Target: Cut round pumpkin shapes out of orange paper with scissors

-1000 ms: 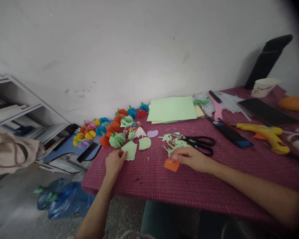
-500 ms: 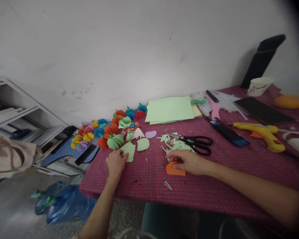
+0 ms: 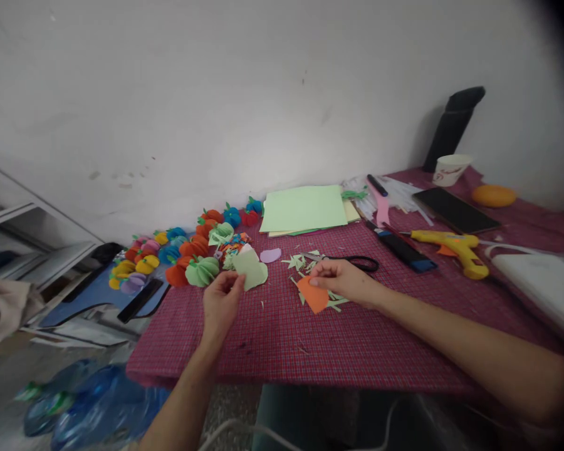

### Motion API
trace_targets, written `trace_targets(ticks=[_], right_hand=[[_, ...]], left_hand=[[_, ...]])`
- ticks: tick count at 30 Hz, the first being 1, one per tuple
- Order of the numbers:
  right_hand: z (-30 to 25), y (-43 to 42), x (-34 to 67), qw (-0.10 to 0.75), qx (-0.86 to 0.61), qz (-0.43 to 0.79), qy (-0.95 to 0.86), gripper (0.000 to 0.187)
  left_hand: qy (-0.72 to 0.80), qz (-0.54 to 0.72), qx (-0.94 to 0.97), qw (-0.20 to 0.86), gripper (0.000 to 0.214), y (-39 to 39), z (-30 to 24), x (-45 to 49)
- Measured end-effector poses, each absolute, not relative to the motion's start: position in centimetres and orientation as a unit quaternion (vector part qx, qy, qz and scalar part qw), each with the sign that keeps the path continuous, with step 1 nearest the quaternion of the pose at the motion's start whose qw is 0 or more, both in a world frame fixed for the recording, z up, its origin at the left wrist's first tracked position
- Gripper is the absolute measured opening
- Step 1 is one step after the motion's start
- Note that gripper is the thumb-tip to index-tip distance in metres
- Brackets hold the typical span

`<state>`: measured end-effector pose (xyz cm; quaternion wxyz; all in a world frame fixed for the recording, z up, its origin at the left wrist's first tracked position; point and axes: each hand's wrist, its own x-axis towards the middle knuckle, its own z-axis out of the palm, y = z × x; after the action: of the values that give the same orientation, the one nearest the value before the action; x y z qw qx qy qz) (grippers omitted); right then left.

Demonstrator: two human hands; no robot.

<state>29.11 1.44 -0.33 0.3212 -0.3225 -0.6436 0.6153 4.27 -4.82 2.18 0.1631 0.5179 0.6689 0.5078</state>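
My left hand (image 3: 223, 299) pinches a pale green paper piece (image 3: 249, 268), lifted over other cut green paper (image 3: 262, 274). Between the thumb and fingers of my right hand (image 3: 341, 280) is an orange paper piece (image 3: 314, 294) with a rounded edge. Under and around that hand lie light green paper scraps (image 3: 301, 263) and black-handled scissors (image 3: 366, 263), partly covered by the hand. A lilac paper piece (image 3: 270, 255) lies between the hands, farther back. Left of it are colourful folded-paper pumpkins (image 3: 202, 270), with several more behind.
Green paper sheets (image 3: 305, 210) are stacked near the wall. On the right are a yellow glue gun (image 3: 455, 247), a utility knife (image 3: 407, 249), a phone (image 3: 455, 210), a paper cup (image 3: 451, 169) and clear glue sticks (image 3: 399, 194). Large blue bottles (image 3: 103, 404) lie on the floor left of the table.
My left hand has raised the pale green paper off the table. My right hand has lifted the orange paper and turned it over the scraps. The view has shifted to the right.
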Motion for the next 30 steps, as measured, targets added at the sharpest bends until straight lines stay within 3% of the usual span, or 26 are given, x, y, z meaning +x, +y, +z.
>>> trace_targets(ticks=[4, 12, 21, 30], right_hand=[[0.4, 2.0, 29.7, 0.398, -0.348, 0.616, -0.583, 0.023], [-0.4, 3.3, 30.0, 0.504, -0.373, 0.531, -0.57, 0.024], [-1.8, 3.2, 29.5, 0.482, -0.396, 0.552, -0.553, 0.024], [-1.5, 2.9, 29.4, 0.458, -0.402, 0.535, -0.585, 0.026]], left_hand=[[0.608, 0.519, 0.517, 0.307, 0.019, -1.4, 1.2, 8.8], [0.529, 0.501, 0.554, 0.404, 0.017, 1.3, -0.7, 14.0], [0.514, 0.474, 0.574, 0.426, 0.019, 0.1, -1.7, 13.7], [0.552, 0.443, 0.613, 0.352, 0.023, -0.5, -1.1, 13.7]])
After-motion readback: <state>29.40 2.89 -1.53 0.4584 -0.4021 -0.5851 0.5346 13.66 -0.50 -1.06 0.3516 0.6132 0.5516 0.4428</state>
